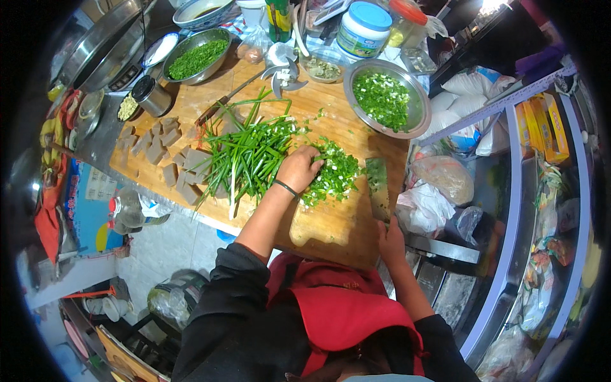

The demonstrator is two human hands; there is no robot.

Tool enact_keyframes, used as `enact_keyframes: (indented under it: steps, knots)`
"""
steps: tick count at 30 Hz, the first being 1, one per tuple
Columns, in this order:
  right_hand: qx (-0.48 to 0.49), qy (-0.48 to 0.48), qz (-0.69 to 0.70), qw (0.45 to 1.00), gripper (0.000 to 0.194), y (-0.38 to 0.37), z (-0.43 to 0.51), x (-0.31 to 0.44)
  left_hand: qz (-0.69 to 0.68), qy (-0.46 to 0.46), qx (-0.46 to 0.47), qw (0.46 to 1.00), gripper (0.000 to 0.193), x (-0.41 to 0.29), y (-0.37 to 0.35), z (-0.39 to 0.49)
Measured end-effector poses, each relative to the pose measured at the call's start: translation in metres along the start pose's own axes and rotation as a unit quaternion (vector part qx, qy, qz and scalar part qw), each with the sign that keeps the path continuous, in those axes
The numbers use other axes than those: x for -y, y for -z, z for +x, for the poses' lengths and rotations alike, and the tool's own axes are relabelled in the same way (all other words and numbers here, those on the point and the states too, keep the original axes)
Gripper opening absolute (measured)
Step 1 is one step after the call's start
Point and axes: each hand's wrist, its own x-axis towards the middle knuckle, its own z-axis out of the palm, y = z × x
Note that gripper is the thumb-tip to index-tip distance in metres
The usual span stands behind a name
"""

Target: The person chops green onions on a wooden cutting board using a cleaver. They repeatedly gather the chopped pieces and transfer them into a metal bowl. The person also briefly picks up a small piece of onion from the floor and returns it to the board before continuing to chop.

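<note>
My left hand (300, 168) rests between a heap of long green onions (248, 155) and a pile of chopped green onion (334, 172), fingers curled at the pile's left edge; whether it grips any is hidden. At the board's right edge my right hand (393, 238) is closed around the handle end of a cleaver (378, 188), its blade pointing away from me with green bits on it. Both piles lie on the wooden cutting board (267, 222). Brownish-grey blocks (155, 150) are scattered left of the onions. A metal bowl (420, 114) at the back right holds more chopped green onion.
At the back stand a metal bowl (224, 59) of finely chopped greens, a blue-lidded tub (365, 29) and a metal shaker (152, 95). A long-handled tool (229, 98) and a metal blade piece (285, 79) lie on the board. Plastic bags (425, 205) fill a shelf at right.
</note>
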Motion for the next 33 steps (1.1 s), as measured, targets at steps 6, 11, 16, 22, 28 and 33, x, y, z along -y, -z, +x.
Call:
enact_keyframes:
  steps: [6, 11, 16, 22, 28, 33]
  knots:
    - [0.020, -0.006, -0.018, 1.000, 0.031, 0.004, -0.001, 0.000, 0.038, 0.036, -0.040, 0.998, 0.021, -0.004, 0.035, -0.003]
    - [0.035, -0.004, 0.013, 0.999, 0.030, 0.000, 0.001, -0.011, 0.460, -0.057, -0.061, 0.884, 0.038, 0.017, 0.093, 0.004]
    - [0.039, -0.024, 0.040, 0.998, 0.030, 0.002, 0.005, -0.011, 0.251, -0.085, -0.168, 0.949, 0.042, 0.013, 0.080, -0.015]
    - [0.083, -0.145, 0.323, 0.932, 0.023, 0.024, 0.016, 0.011, 0.052, -0.057, -0.007, 0.997, 0.092, -0.004, -0.016, -0.075]
    - [0.105, -0.148, 0.315, 0.932, 0.021, 0.008, 0.047, 0.037, 0.070, -0.032, -0.017, 0.997, 0.112, -0.001, -0.075, -0.035]
    - [0.193, -0.052, 0.334, 0.921, 0.020, -0.017, 0.054, 0.063, 0.013, -0.017, -0.060, 0.998, 0.101, -0.026, -0.104, -0.017]
